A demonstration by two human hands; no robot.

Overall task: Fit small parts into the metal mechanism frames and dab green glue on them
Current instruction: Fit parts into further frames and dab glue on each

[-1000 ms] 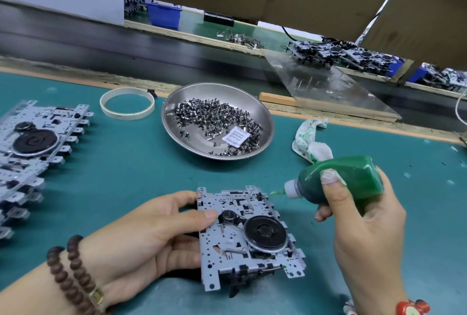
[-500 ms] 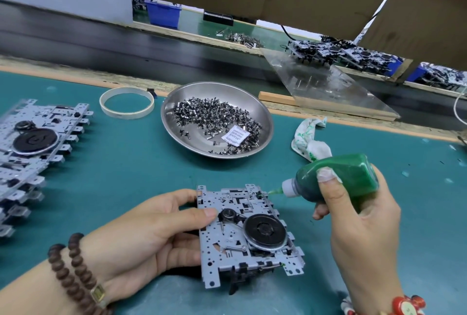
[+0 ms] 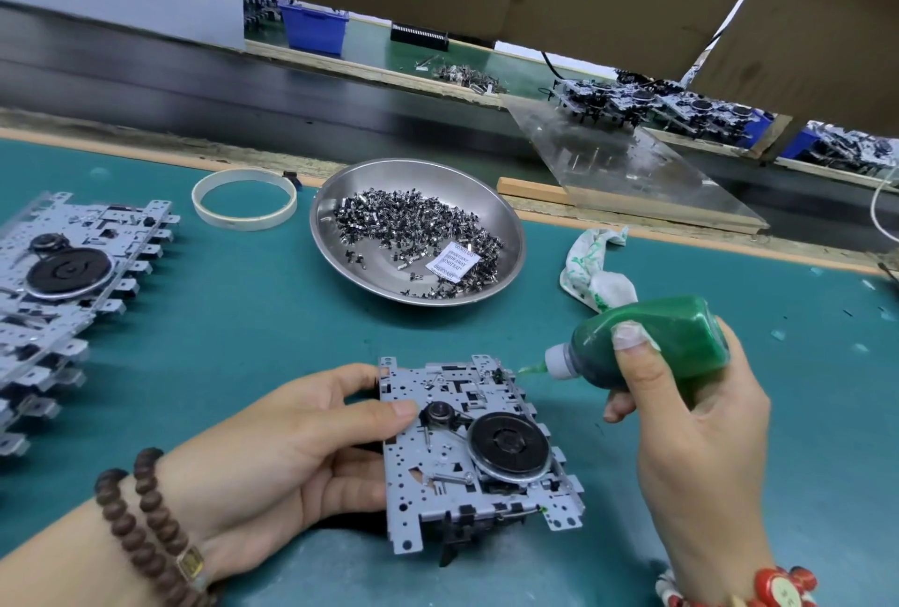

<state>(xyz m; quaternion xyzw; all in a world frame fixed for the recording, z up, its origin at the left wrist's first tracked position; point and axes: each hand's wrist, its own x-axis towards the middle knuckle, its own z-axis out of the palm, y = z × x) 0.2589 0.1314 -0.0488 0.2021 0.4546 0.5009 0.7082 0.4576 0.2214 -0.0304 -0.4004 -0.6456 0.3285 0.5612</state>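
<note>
Grey stamped metal, the mechanism frame [image 3: 467, 450] sits in the left hand [image 3: 292, 446], thumb pressed on its top face and fingers curled underneath, just above the teal mat [image 3: 233, 329]. Right beside it, the right hand [image 3: 691, 421] wraps around a green glue bottle [image 3: 652, 339], its nozzle tip touching the frame's far right corner. Beyond both hands lies a steel dish [image 3: 506, 222] heaped with small parts [image 3: 413, 236]; a glue-stained rag [image 3: 593, 266] lies behind the bottle. Far off the left hand, more frames [image 3: 63, 285] lie stacked.
</note>
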